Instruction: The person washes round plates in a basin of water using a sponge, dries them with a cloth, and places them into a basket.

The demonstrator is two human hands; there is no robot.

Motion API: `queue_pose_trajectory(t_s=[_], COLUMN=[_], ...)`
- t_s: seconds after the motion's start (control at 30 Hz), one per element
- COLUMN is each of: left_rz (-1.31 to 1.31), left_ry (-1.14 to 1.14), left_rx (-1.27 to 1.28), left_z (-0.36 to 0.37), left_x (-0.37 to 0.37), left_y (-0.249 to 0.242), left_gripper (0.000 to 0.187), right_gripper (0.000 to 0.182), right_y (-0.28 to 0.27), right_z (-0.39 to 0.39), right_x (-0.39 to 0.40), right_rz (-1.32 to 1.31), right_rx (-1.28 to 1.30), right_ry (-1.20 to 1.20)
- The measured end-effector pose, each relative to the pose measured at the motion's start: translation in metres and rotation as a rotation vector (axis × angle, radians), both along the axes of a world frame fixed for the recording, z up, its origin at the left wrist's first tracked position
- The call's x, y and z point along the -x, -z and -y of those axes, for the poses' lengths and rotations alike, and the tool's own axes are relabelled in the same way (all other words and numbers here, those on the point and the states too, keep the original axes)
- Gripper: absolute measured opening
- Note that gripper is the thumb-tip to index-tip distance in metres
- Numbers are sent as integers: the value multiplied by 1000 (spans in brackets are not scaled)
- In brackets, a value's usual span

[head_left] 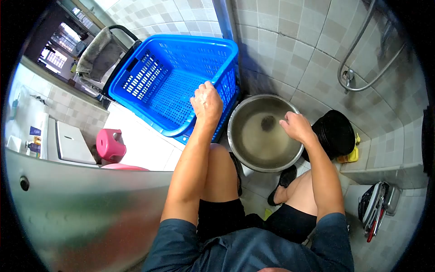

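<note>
My left hand [207,103], fingers curled in, is at the near right rim of a blue plastic basket [170,132]; what lies under its fingers is hidden. The basket has slotted walls and shows its bare perforated floor. To the right, a round metal basin [234,144] holds cloudy water, with a dark round patch [268,123] showing in it. My right hand [299,128] is over the basin's right rim, thumb and fingers drawn together toward the water. Whatever is in its grasp is too small or hidden to make out.
Black stacked buckets [334,135] stand right of the basin, beside a yellow bottle [352,155]. A pink stool [110,144] is at left, behind a frosted panel [90,213]. A shower hose [346,54] hangs on the tiled wall. My black shoe [283,180] is close below the basin.
</note>
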State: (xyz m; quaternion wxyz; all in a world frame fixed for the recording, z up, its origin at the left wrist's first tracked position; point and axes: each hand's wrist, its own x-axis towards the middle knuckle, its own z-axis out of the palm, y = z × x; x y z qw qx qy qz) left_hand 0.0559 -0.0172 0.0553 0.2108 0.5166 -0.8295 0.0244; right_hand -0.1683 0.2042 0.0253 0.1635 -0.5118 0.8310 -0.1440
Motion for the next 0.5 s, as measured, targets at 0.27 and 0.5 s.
queue_pose_trajectory(t_s=[0.27, 0.5], left_rz=[-4, -20], left_ry=[-25, 102], left_rx=[-62, 226], left_z=[-4, -42], left_x=[4, 13], left_y=[-5, -9], left_gripper=[28, 63], right_gripper=[40, 36], right_y=[-7, 6], right_z=[-7, -13], right_x=[2, 10], right_rz=[44, -17], right_rx=[-26, 90], right_ry=[34, 34])
